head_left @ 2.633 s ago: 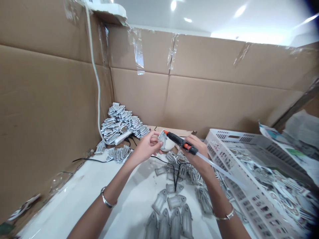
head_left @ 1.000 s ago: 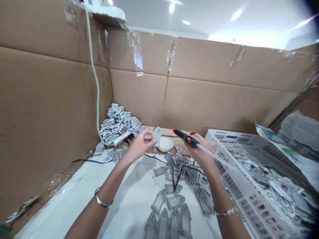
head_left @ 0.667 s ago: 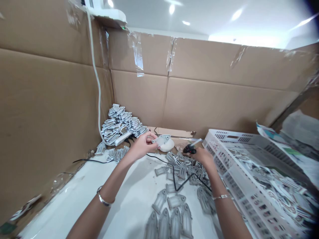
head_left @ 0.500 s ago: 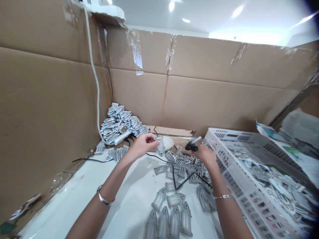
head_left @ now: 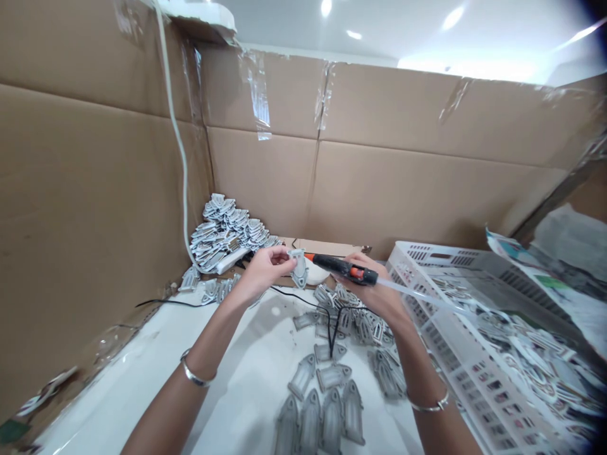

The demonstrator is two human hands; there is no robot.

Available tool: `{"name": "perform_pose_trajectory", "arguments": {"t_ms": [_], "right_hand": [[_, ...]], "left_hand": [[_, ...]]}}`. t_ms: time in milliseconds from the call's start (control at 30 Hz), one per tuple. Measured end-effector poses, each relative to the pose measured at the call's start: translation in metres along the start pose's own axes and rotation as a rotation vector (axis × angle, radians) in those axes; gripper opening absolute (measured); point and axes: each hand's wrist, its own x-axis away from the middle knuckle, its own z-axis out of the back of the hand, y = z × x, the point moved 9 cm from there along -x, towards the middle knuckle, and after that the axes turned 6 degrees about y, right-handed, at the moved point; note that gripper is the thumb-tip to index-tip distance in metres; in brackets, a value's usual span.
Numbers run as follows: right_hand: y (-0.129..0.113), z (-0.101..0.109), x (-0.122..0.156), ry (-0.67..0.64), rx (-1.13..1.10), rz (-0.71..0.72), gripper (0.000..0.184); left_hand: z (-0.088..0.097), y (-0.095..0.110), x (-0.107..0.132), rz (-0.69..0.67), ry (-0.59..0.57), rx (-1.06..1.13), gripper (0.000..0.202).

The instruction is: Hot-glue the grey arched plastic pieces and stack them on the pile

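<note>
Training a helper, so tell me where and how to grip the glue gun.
Probably take the glue gun from the right, under its rear half, where the right hand is: the orange nozzle points left, and the clear stick trails from the back.

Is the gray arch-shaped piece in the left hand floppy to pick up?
Probably stiff: the gray arch-shaped piece sticks out straight with the left hand pinching one end. Likely light: small and thin. Its flat shape probably wouldn't roll.

Silver bangles (head_left: 191, 375) circle both bare forearms (head_left: 211, 338).
</note>
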Motion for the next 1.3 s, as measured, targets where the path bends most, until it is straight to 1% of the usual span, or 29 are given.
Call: {"name": "perform_pose_trajectory", "arguments": {"t_ms": [100, 267, 500, 667, 833, 933, 967, 1033, 1100, 1133, 1233, 1300], "right_hand": [[-0.006, -0.004, 0.001, -0.012, 0.038, 0.043, 0.016], [-0.008, -0.005, 0.001, 0.004, 0.086, 0.092, 0.013], [-0.008, -0.003, 0.002, 0.048, 0.155, 0.152, 0.009], [-0.007, -0.003, 0.005, 0.080, 0.206, 0.206, 0.013], [-0.011, -0.005, 0.005, 0.087, 0.237, 0.212, 0.014], [-0.009, -0.001, 0.003, 0.105, 0.169, 0.138, 0.016], [-0.004, 0.003, 0.002, 0.122, 0.137, 0.086, 0.017], [0.013, 0.012, 0.000, 0.155, 0.110, -0.045, 0.020], [0.038, 0.017, -0.001, 0.128, 0.172, -0.175, 0.026], [0.052, 0.016, -0.001, 0.082, 0.245, -0.239, 0.030], [0.104, 0.007, 0.004, -0.128, 0.568, -0.429, 0.035], [0.135, 0.003, 0.009, -0.200, 0.706, -0.525, 0.039]], "left_hand": [[-0.003, 0.004, 0.002, -0.010, -0.016, 0.013, 0.022], [-0.005, 0.008, 0.005, -0.019, -0.015, 0.020, 0.016], [-0.006, 0.010, 0.005, -0.032, -0.007, 0.012, 0.017], [-0.006, 0.012, 0.006, -0.046, -0.005, -0.014, 0.019], [-0.005, 0.010, 0.005, -0.054, 0.000, -0.039, 0.020], [-0.004, 0.007, 0.003, -0.050, -0.002, -0.029, 0.023], [-0.003, 0.006, 0.003, -0.050, -0.001, -0.027, 0.024], [-0.001, 0.004, 0.002, -0.052, 0.002, -0.030, 0.025], [-0.001, 0.002, 0.001, -0.044, -0.008, -0.037, 0.027], [-0.001, 0.001, 0.001, -0.034, -0.015, -0.039, 0.027], [0.003, -0.002, 0.000, -0.013, -0.007, -0.055, 0.032], [0.009, -0.003, -0.002, -0.028, 0.031, -0.100, 0.036]]}}
